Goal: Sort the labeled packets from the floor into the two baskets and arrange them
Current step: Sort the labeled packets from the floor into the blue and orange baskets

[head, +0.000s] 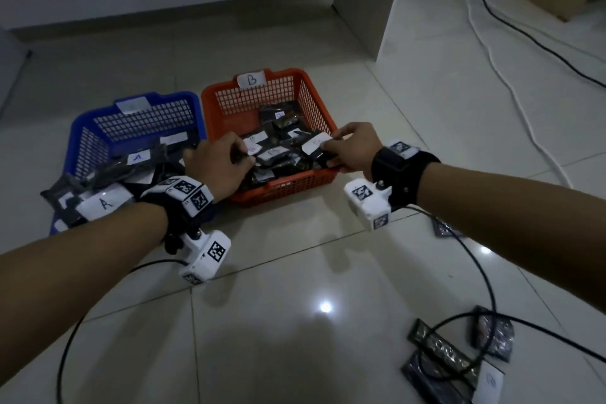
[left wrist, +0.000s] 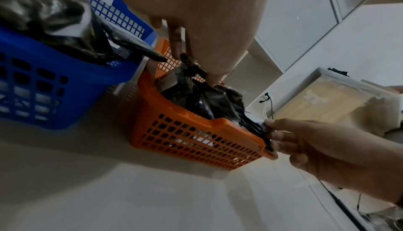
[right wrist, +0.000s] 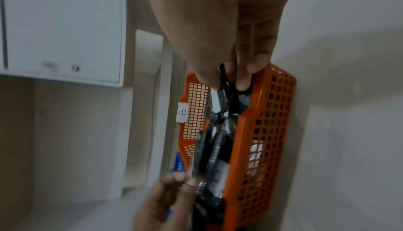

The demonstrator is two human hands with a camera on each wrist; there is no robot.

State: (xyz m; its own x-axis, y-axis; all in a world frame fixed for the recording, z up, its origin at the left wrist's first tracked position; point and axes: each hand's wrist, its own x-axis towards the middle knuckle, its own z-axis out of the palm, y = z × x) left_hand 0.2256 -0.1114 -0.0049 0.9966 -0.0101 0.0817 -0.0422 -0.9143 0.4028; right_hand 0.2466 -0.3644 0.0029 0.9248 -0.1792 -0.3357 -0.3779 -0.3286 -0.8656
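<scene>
Both hands are sunk into the orange basket [head: 323,115], marked B. A dark packet [head: 316,149] at its near right corner is pinched by the right hand [head: 355,147]; packets [head: 272,156] on the left side are gripped, apparently, by the left hand [head: 218,164]. Unsorted packets [head: 459,357] lie on the floor behind the right arm, nearer to it.

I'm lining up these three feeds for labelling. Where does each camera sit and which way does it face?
Head: worn on the head, looking forward and down at the blue basket, orange basket and floor packets; both forearms and hands show.
Left wrist: under the left hand, looking along its fingers into the orange basket; right hand also shows.
Right wrist: under the right hand, looking along the orange basket.
All three share the orange basket.
</scene>
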